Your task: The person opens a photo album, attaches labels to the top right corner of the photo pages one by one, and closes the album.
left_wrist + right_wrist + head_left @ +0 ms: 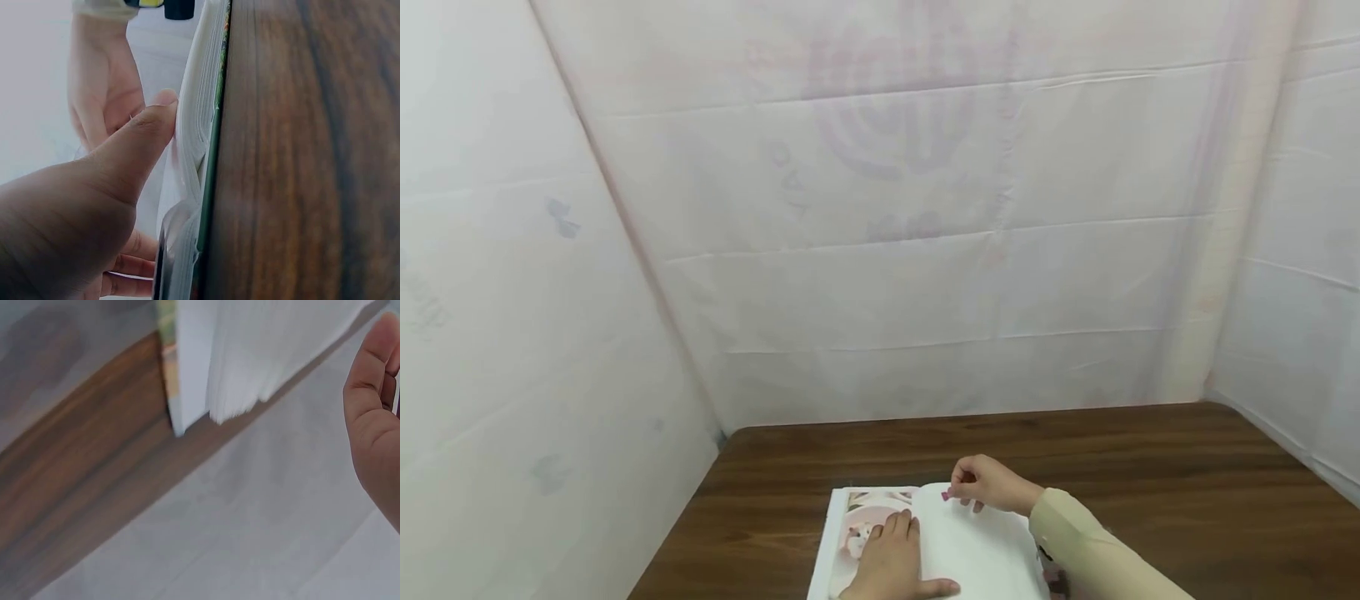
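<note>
An open book [977,554] lies on the table, its left page [844,567] printed with a pinkish picture and its right page white. My left hand [891,554] rests flat across the left page, its thumb stretched over onto the white one. In the left wrist view that thumb [140,140] touches the page edge, above a green cover. Near the top of the white page, my right hand [992,485] pinches a small magenta piece [946,496], too small to identify. The right wrist view shows the right hand [375,419] at its edge, fingers curled.
The dark wooden table [790,462] extends around the book. White sheeting [880,300] hangs behind it and along both sides. Something dark and partly hidden [1056,579] sits by the book's lower right, beneath the right sleeve [1093,546].
</note>
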`<state>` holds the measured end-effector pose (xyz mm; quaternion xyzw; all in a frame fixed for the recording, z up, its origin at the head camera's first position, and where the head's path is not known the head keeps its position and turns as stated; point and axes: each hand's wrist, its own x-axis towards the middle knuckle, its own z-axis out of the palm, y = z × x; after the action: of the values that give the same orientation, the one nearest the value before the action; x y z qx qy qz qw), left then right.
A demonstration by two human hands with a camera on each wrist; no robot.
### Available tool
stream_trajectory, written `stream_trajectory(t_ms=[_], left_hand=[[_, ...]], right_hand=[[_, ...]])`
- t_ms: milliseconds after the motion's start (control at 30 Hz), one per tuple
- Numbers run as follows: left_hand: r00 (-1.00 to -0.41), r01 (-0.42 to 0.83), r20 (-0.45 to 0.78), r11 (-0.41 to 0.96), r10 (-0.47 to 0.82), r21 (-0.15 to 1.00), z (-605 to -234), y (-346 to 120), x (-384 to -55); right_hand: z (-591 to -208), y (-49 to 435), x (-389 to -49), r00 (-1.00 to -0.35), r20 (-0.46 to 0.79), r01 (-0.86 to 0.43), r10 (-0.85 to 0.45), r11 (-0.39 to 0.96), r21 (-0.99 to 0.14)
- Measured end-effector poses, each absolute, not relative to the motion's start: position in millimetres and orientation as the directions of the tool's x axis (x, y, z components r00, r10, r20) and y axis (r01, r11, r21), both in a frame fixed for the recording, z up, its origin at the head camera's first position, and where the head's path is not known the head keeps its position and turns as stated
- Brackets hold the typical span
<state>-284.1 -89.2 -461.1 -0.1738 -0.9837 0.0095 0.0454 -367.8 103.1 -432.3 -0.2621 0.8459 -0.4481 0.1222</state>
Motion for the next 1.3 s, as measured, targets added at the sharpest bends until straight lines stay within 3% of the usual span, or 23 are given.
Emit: stream_trajectory(t_ms=[400,633,1300], left_hand=[[-0.935,0.350,0.048,0.936,0.351,-0.032,-460,-86,-285],[-0.938,0.341,0.048,0.938,0.344,-0.055,-461,-88,-284],[-0.923,0.357,0.113,0.928,0.368,-0.104,-457,-86,-276]], right_hand=[[-450,72,-385,-0.871,-0.008,-0.259,-0.491,0.472,-0.843],[-448,60,-390,-0.866,0.032,-0.328,-0.499,0.519,-0.789],[-454,48,-393,-0.908,0.099,-0.367,-0.406,0.663,-0.652]])
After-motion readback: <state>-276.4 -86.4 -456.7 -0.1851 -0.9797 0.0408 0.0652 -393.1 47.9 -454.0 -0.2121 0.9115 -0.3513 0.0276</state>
